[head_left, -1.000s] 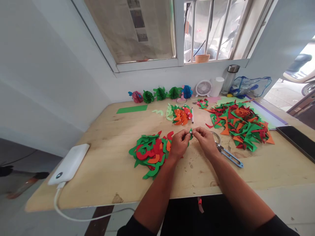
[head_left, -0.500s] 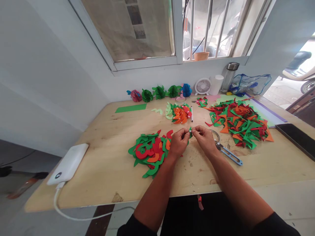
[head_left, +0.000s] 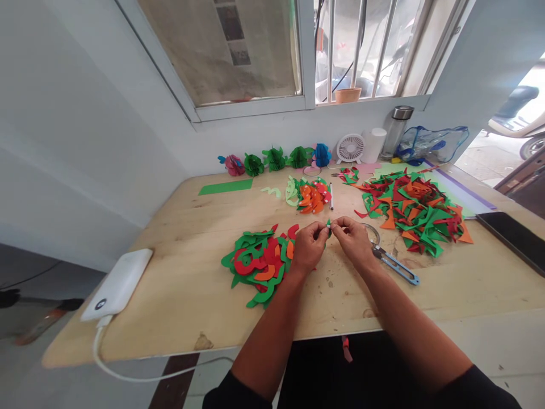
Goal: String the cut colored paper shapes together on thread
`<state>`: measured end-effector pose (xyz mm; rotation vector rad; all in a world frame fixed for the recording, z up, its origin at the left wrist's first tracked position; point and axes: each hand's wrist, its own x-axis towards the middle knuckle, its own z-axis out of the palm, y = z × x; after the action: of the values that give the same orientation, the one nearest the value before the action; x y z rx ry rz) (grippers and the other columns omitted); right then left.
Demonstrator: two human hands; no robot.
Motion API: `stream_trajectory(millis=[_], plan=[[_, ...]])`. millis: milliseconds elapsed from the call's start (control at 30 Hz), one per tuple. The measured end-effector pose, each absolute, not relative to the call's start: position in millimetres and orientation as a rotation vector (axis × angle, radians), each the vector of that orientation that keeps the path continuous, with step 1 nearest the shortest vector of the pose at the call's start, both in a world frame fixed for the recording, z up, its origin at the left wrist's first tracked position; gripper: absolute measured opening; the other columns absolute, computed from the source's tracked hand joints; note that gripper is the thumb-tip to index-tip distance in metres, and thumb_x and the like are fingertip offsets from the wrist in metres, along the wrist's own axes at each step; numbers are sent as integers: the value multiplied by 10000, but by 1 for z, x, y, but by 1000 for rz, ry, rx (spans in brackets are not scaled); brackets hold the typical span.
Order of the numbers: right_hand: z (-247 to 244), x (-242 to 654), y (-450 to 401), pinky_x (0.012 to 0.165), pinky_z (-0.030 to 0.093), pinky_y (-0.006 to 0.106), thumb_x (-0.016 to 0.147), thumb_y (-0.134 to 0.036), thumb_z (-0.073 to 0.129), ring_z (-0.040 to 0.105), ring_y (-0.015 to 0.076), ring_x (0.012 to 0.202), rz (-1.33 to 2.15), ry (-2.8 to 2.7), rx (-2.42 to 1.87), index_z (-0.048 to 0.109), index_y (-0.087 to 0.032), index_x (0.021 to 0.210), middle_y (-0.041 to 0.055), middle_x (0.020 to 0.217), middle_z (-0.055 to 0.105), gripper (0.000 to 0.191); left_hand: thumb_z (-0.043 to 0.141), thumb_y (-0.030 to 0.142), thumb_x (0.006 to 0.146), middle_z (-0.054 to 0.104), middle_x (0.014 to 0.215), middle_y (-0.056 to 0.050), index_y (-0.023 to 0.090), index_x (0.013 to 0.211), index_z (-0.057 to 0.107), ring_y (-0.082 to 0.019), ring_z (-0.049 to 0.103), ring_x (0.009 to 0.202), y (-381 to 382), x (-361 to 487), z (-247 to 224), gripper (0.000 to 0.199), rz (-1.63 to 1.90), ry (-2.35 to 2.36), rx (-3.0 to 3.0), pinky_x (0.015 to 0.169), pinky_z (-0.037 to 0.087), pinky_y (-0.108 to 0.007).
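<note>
Between my two hands is a small green paper piece (head_left: 328,224), with a bit of white on it, pinched by the fingertips of both. My left hand (head_left: 311,244) has its fingers closed on its left side. My right hand (head_left: 351,238) grips it from the right. Left of my left hand lies a pile of curved green, red and orange paper pieces (head_left: 259,262). Beyond my hands sits a smaller orange, red and green heap (head_left: 314,196), beside a pen (head_left: 331,196). A blue-handled cutting tool (head_left: 395,264) rests right of my right wrist.
A large heap of paper scraps (head_left: 419,207) lies at the right, near a black phone (head_left: 513,238). Along the wall stand paper figures (head_left: 275,159), a fan (head_left: 351,149) and a glass bottle (head_left: 395,133). A white power bank (head_left: 118,284) with a cable is at the left.
Both hands keep their grip on the small green piece, whose tilt differs slightly. The whole view has shifted very slightly.
</note>
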<state>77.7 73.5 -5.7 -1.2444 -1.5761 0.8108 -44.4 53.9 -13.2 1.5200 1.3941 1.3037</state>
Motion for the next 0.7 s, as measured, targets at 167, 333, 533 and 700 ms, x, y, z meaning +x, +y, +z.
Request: stream_trajectory(millis=[167, 333, 533, 700], plan=[[-10, 77, 74, 618, 412, 283, 775, -336, 506, 549, 157, 628, 691, -1638, -1253, 593, -196, 680, 26, 678, 641, 191, 500, 299, 778, 536, 583, 22, 153, 698, 626, -99, 442, 544, 53, -45, -15, 209, 1293, 1436, 1519, 527, 342, -209], [-13, 77, 71, 728, 418, 336, 788, -269, 502, 563, 216, 794, 419, -1761, -1230, 586, -218, 717, 55, 767, 653, 122, 498, 295, 776, 558, 615, 15, 162, 707, 629, -105, 465, 579, 52, -44, -14, 200, 1292, 1447, 1509, 554, 361, -207], [-12, 76, 68, 788, 397, 358, 795, -231, 503, 547, 234, 830, 256, -1827, -1239, 591, -220, 749, 65, 798, 653, 101, 493, 280, 773, 557, 611, 18, 166, 714, 635, -106, 470, 588, 51, -42, -11, 192, 1317, 1432, 1483, 571, 379, -206], [-12, 76, 69, 785, 402, 353, 798, -242, 498, 555, 230, 826, 288, -1790, -1267, 585, -222, 724, 58, 781, 655, 116, 495, 283, 777, 535, 588, 29, 164, 707, 629, -94, 440, 552, 51, -41, -11, 192, 1313, 1441, 1483, 543, 356, -197]])
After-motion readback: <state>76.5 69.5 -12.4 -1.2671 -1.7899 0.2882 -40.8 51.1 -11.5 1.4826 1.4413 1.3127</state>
